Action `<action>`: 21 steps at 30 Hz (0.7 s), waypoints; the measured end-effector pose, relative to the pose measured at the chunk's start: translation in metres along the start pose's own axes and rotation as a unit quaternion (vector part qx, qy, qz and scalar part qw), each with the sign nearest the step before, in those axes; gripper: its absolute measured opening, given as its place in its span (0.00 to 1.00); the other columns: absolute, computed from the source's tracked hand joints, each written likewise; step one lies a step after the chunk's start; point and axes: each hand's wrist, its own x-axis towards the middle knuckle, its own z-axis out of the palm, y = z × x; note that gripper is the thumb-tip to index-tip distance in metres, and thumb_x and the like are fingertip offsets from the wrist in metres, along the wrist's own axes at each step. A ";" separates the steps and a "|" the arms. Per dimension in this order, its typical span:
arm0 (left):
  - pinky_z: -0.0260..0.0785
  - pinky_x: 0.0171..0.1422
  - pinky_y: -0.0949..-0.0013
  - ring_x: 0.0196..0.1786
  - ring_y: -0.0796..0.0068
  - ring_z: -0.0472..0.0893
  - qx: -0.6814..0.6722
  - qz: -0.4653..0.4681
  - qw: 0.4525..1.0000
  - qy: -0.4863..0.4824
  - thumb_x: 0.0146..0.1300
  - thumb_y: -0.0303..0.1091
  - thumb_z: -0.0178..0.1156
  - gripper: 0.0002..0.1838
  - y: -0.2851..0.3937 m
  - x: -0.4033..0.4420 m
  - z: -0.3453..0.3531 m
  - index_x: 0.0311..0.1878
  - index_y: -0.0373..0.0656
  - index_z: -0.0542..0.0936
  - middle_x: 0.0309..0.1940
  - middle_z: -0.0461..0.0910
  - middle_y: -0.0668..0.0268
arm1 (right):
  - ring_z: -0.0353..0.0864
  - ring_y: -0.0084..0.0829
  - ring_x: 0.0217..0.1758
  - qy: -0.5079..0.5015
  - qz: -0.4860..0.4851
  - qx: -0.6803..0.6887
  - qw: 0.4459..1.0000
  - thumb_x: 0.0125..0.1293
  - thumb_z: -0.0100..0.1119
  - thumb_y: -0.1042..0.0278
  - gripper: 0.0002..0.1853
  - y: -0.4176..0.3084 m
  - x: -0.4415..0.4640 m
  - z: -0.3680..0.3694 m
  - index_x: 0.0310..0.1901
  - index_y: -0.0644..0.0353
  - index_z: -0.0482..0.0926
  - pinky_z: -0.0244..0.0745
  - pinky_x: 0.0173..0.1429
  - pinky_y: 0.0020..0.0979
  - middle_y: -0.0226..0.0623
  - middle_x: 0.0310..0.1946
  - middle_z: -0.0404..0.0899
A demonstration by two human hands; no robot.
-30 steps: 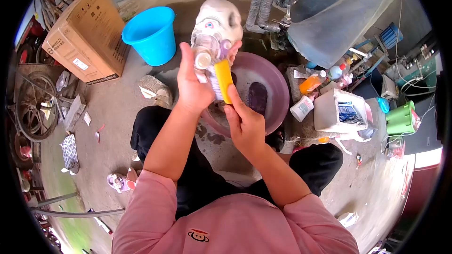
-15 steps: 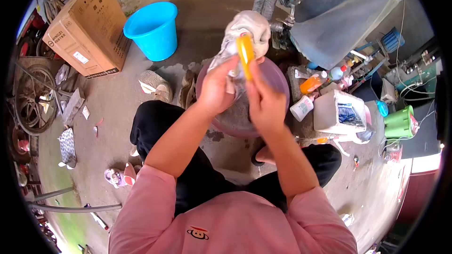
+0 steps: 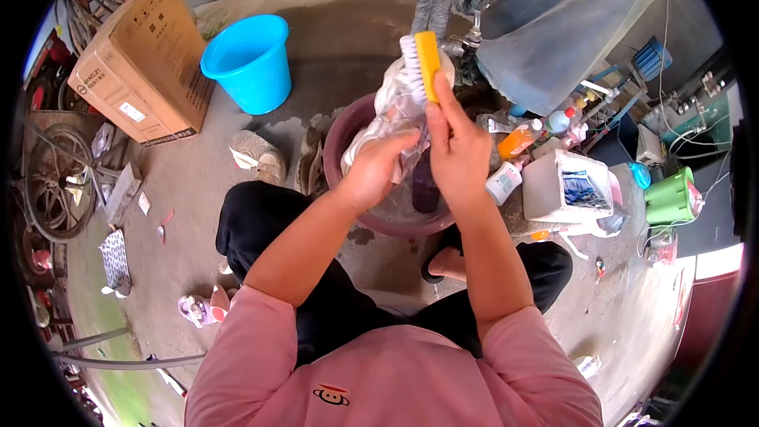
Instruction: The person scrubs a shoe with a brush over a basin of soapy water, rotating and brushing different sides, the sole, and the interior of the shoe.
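A yellow scrubbing brush point(image 3: 428, 63) with white bristles is in my right hand point(image 3: 460, 150), its fingers wrapped round the handle end. The bristles face left against a wet, whitish shoe point(image 3: 393, 83). My left hand point(image 3: 375, 166) grips the near part of that shoe, above a purple-pink basin point(image 3: 336, 142). Part of the shoe is hidden by the brush and my fingers. Inside the basin, below my right hand, lies a dark elongated thing point(image 3: 425, 183) whose kind I cannot make out.
A blue bucket point(image 3: 251, 71) stands at the back left beside a cardboard box point(image 3: 142, 63). Left of the basin are a light shoe point(image 3: 265, 160) and another shoe point(image 3: 309, 160). To the right sit an orange bottle point(image 3: 518, 141), a white bottle point(image 3: 504, 183) and a white foam box point(image 3: 545, 190).
The brush has turned from facing the shoe to standing on its side, bristles left. The shoe has tilted and come lower, and the dark thing in the basin now shows.
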 end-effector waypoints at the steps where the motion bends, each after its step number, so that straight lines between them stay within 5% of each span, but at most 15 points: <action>1: 0.63 0.50 0.72 0.47 0.76 0.72 -0.012 0.020 0.999 -0.026 0.61 0.42 0.51 0.20 -0.002 0.003 -0.003 0.53 0.40 0.69 0.44 0.74 0.65 | 0.73 0.38 0.16 0.015 -0.031 0.052 0.998 0.58 0.55 0.68 0.20 0.006 -0.008 0.006 0.55 0.52 0.70 0.66 0.22 0.32 0.43 0.18 0.73; 4: 0.61 0.59 0.67 0.52 0.68 0.72 0.037 0.063 0.992 -0.100 0.62 0.62 0.26 0.37 0.022 0.006 -0.010 0.61 0.39 0.59 0.51 0.71 0.59 | 0.73 0.37 0.16 -0.048 -0.077 0.115 0.989 0.58 0.55 0.68 0.21 0.001 -0.046 0.010 0.55 0.51 0.70 0.67 0.22 0.31 0.42 0.17 0.73; 11: 0.55 0.63 0.68 0.59 0.72 0.63 0.198 0.034 0.980 -0.003 0.62 0.61 0.31 0.36 0.008 0.006 -0.007 0.63 0.40 0.54 0.57 0.64 0.62 | 0.73 0.36 0.15 -0.007 -0.041 0.048 0.998 0.59 0.55 0.65 0.19 0.004 -0.009 0.005 0.53 0.52 0.72 0.65 0.20 0.32 0.42 0.17 0.74; 14: 0.59 0.59 0.69 0.55 0.72 0.67 0.209 0.042 0.977 0.025 0.56 0.69 0.24 0.44 0.016 0.012 -0.027 0.62 0.40 0.57 0.53 0.67 0.62 | 0.75 0.36 0.17 -0.037 -0.005 0.203 0.978 0.59 0.55 0.66 0.19 -0.015 -0.041 0.010 0.54 0.53 0.71 0.69 0.23 0.31 0.47 0.22 0.76; 17: 0.63 0.55 0.71 0.50 0.74 0.69 0.277 0.024 0.959 0.049 0.52 0.73 0.21 0.48 0.013 0.010 -0.031 0.61 0.40 0.58 0.50 0.69 0.62 | 0.75 0.37 0.16 -0.049 -0.024 0.162 0.985 0.59 0.54 0.66 0.19 -0.016 -0.050 0.012 0.54 0.54 0.71 0.68 0.22 0.31 0.47 0.21 0.75; 20: 0.65 0.40 0.69 0.28 0.69 0.72 0.395 0.103 0.911 0.058 0.59 0.66 0.18 0.46 0.011 -0.008 0.009 0.60 0.31 0.60 0.47 0.70 0.55 | 0.71 0.38 0.14 -0.026 0.037 0.065 0.997 0.60 0.53 0.66 0.19 -0.010 -0.011 0.005 0.54 0.54 0.71 0.64 0.20 0.32 0.44 0.13 0.70; 21: 0.64 0.43 0.69 0.32 0.68 0.72 0.357 0.129 0.924 0.036 0.59 0.67 0.17 0.46 0.004 0.000 0.001 0.61 0.32 0.58 0.48 0.70 0.55 | 0.72 0.38 0.15 -0.008 0.032 0.095 0.995 0.60 0.53 0.67 0.19 -0.008 -0.011 0.008 0.54 0.54 0.71 0.65 0.21 0.31 0.44 0.15 0.71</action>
